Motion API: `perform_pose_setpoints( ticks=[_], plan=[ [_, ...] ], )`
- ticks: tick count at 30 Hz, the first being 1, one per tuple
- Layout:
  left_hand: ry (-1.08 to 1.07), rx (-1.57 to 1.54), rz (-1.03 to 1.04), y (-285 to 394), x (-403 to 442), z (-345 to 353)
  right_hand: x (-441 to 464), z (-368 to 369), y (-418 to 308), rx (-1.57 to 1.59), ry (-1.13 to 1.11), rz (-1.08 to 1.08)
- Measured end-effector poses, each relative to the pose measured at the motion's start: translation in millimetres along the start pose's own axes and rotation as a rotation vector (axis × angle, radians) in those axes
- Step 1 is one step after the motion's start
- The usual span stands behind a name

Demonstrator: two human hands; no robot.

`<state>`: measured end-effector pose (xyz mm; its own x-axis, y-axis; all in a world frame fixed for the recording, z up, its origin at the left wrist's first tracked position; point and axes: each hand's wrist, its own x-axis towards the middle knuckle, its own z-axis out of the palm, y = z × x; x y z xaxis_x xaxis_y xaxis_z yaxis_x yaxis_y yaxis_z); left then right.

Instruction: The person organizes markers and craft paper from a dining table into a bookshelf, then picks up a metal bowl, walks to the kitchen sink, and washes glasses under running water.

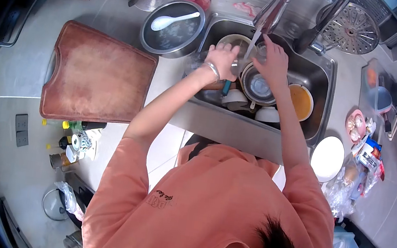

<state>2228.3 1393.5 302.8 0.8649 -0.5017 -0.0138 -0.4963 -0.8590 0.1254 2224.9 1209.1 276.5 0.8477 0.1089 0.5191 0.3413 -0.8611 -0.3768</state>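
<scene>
Water runs from the faucet [271, 14] into the metal sink [328, 98]. Over the sink's left side, my left hand [222, 61], with a bracelet at the wrist, grips a see-through container [237, 68] whose outline is faint. To the right of the water stream, my right hand [273, 61] has its thumb and fingers apart, close to the clear container. Below the hands lie a round pot [259, 84], a white bowl [267, 114], a teal-handled utensil [226, 88] and a bowl with an orange-yellow inside [300, 103].
Left of the sink are a wooden cutting board [100, 77] and a metal basin [171, 39] with a white spoon [175, 21]. A white plate [327, 159], a pink dish of garlic [355, 126] and plastic bags [341, 196] sit on the right. A perforated steamer plate [351, 29] is behind.
</scene>
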Motion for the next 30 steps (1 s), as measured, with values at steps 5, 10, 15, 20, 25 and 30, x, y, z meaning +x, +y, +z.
perform_pose_setpoints(
  ticks=[5,10,15,20,25,30],
  plan=[
    [0.026,0.601,0.066,18.2,-11.9,11.7,-32.0,4.1,-1.4,0.081,-0.059,0.039],
    [-0.031,0.844,0.209,37.0,-26.2,9.7,-50.7,-9.1,-2.6,0.119,-0.093,0.017],
    [-0.043,1.024,0.325,50.9,-33.9,15.8,-63.9,-17.3,-4.6,-0.044,-0.246,0.001],
    [-0.057,0.828,0.267,52.5,-35.6,17.7,-67.6,-23.0,-28.8,-0.084,-0.531,0.047],
    [-0.071,0.042,0.166,33.3,-50.9,-3.9,-56.5,-29.5,-52.3,0.196,-0.476,-0.003],
    [0.009,-0.329,0.149,10.3,-73.2,-10.0,-32.9,-53.0,-75.2,0.299,-0.486,-0.341]
  ],
)
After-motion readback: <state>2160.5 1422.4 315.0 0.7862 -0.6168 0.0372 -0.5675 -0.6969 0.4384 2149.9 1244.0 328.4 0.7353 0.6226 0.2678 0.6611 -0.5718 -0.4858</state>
